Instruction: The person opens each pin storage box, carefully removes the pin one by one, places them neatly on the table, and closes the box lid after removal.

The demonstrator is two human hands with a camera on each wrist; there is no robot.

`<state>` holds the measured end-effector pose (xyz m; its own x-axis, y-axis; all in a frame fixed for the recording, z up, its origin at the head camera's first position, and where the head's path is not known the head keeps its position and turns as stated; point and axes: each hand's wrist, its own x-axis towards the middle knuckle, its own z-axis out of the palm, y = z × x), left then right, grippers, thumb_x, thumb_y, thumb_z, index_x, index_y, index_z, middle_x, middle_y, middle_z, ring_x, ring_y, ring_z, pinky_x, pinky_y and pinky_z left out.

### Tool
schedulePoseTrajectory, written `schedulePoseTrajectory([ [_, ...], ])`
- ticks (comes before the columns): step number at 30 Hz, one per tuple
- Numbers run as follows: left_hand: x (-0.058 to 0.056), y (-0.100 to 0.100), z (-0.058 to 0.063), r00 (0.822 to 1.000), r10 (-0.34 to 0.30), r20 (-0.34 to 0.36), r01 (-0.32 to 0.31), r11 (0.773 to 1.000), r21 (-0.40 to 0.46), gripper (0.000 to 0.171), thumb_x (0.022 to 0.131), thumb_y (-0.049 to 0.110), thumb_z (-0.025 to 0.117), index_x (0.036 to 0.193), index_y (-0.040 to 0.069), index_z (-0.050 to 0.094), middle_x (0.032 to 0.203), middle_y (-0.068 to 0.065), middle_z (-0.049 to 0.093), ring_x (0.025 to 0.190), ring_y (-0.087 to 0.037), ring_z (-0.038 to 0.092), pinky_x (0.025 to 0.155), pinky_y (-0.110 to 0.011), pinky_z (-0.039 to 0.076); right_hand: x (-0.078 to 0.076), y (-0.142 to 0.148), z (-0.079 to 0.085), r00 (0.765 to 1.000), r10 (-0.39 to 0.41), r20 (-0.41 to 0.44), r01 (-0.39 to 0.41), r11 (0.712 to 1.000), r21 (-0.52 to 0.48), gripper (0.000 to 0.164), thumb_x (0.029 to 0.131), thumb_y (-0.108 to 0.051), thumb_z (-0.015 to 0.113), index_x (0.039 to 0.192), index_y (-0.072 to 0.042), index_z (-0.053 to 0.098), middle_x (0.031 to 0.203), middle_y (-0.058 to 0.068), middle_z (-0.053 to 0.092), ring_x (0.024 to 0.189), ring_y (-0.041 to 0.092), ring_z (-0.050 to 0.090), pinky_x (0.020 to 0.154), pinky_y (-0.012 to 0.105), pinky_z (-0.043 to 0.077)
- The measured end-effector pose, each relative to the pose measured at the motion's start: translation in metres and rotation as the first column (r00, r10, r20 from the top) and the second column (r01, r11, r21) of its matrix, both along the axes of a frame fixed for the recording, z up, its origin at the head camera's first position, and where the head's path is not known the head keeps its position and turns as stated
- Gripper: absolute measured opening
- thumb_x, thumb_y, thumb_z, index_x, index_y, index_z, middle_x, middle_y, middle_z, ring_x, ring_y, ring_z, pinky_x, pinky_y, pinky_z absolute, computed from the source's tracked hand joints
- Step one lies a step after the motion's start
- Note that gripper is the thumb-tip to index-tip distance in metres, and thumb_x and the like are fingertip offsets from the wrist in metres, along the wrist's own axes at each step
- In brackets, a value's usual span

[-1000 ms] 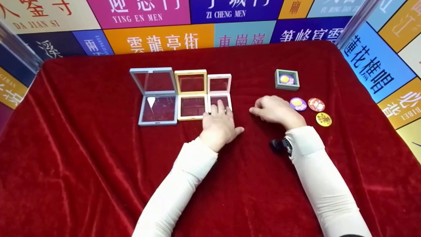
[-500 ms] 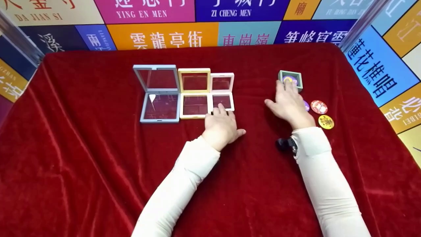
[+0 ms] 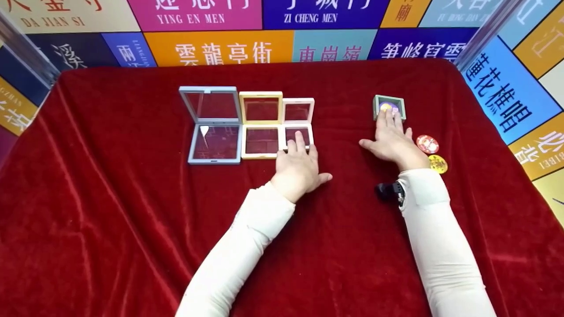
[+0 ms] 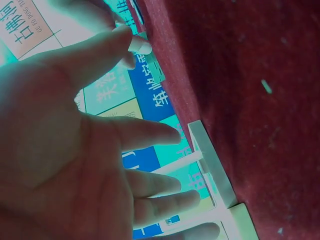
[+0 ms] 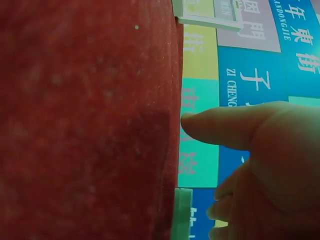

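My left hand (image 3: pixel 297 169) is spread with straight fingers over the near edge of the small whitish-pink hinged display frame (image 3: pixel 313 141); whether they touch it I cannot tell. To its left a yellow hinged frame (image 3: pixel 261 156) and a larger blue one (image 3: pixel 192 145) stand with lids raised. My right hand (image 3: pixel 390 141) reaches with extended fingers to the near side of a small green box (image 3: pixel 400 102), covering part of it. Inside the box shows a purple round badge (image 3: pixel 387 105). Beside that hand lie a red badge (image 3: pixel 427 144) and a yellow badge (image 3: pixel 438 164).
A wrinkled red velvet cloth (image 3: pixel 132 211) covers the table. Panels with Chinese lettering (image 3: pixel 216 48) stand along the back and right side, with clear upright posts (image 3: pixel 482 37) at the corners.
My right hand has moved right and away from me to the green box, its bent fingers straightening. It now hides the loose purple badge. The left hand stays at the small frame, fingers shifting slightly.
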<state>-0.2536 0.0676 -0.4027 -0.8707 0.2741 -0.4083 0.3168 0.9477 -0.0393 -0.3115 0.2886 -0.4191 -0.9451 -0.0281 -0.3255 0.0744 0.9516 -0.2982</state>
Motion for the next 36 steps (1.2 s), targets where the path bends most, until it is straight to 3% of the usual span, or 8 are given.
schedulePoseTrajectory([
  [4,0.001,0.0,0.0,1.0,-0.017,0.008,0.017,1.0,0.002,0.084,0.089,0.07,0.036,0.153,0.019,0.017,0.161,-0.017,0.005,0.147,-0.031,0.017,0.114,-0.047,0.028,0.0,0.005,-0.002,0.999,0.007,0.043,-0.007,1.0,-0.018,0.097,0.093,-0.044,0.049,0.147,0.005,-0.015,0.155,0.026,-0.02,0.144,0.041,-0.02,0.109,0.07,-0.005],
  [9,0.001,0.001,-0.002,1.0,-0.024,0.019,0.024,1.0,-0.001,0.084,0.088,0.07,0.037,0.153,0.02,0.018,0.161,-0.016,0.005,0.147,-0.03,0.017,0.114,-0.046,0.028,0.003,0.008,-0.001,0.998,-0.046,0.04,0.048,0.998,-0.04,0.098,0.094,-0.049,0.045,0.147,0.006,-0.016,0.154,0.029,-0.016,0.144,0.045,-0.016,0.11,0.069,-0.003],
  [13,0.001,0.001,-0.003,0.999,-0.018,0.028,0.018,1.0,-0.004,0.084,0.088,0.07,0.037,0.153,0.02,0.018,0.161,-0.015,0.005,0.147,-0.03,0.016,0.115,-0.046,0.028,0.008,0.004,0.006,0.999,-0.044,-0.005,0.044,0.999,-0.005,0.089,0.093,-0.048,0.048,0.148,0.008,0.007,0.153,0.034,0.013,0.143,0.047,0.011,0.113,0.064,0.012],
  [17,0.001,0.001,-0.002,0.999,-0.015,0.029,0.015,1.0,-0.005,0.085,0.088,0.07,0.038,0.153,0.019,0.017,0.161,-0.015,0.004,0.148,-0.03,0.015,0.115,-0.046,0.028,0.013,-0.002,0.02,0.999,0.013,-0.035,-0.012,0.999,0.034,0.071,0.093,-0.045,0.048,0.14,0.005,0.031,0.136,0.033,0.043,0.127,0.049,0.04,0.105,0.06,0.032],
  [23,0.0,-0.001,-0.003,0.999,-0.02,0.029,0.021,1.0,-0.006,0.085,0.089,0.069,0.038,0.153,0.019,0.017,0.161,-0.016,0.003,0.148,-0.031,0.015,0.115,-0.046,0.028,0.02,-0.009,0.035,0.996,0.089,-0.028,-0.087,0.994,0.061,0.056,0.092,-0.043,0.049,0.129,-0.002,0.047,0.111,0.026,0.059,0.103,0.042,0.054,0.09,0.056,0.041],
  [28,0.0,-0.001,-0.003,0.999,-0.027,0.021,0.027,1.0,-0.007,0.084,0.089,0.069,0.038,0.153,0.018,0.018,0.161,-0.017,0.003,0.148,-0.031,0.015,0.115,-0.047,0.028,0.026,-0.013,0.041,0.985,0.156,-0.073,-0.15,0.985,0.083,0.035,0.091,-0.039,0.05,0.096,-0.005,0.06,0.084,0.015,0.06,0.08,0.031,0.054,0.072,0.044,0.041],
  [36,0.001,0.0,0.0,0.999,-0.033,0.029,0.033,0.999,0.008,0.081,0.091,0.065,0.038,0.153,0.018,0.016,0.161,-0.016,0.0,0.149,-0.03,0.012,0.116,-0.047,0.026,0.041,-0.025,0.054,0.94,0.34,-0.041,-0.335,0.938,0.092,0.031,0.09,-0.035,0.054,0.072,-0.012,0.065,0.061,0.001,0.052,0.062,0.019,0.048,0.059,0.032,0.037],
])
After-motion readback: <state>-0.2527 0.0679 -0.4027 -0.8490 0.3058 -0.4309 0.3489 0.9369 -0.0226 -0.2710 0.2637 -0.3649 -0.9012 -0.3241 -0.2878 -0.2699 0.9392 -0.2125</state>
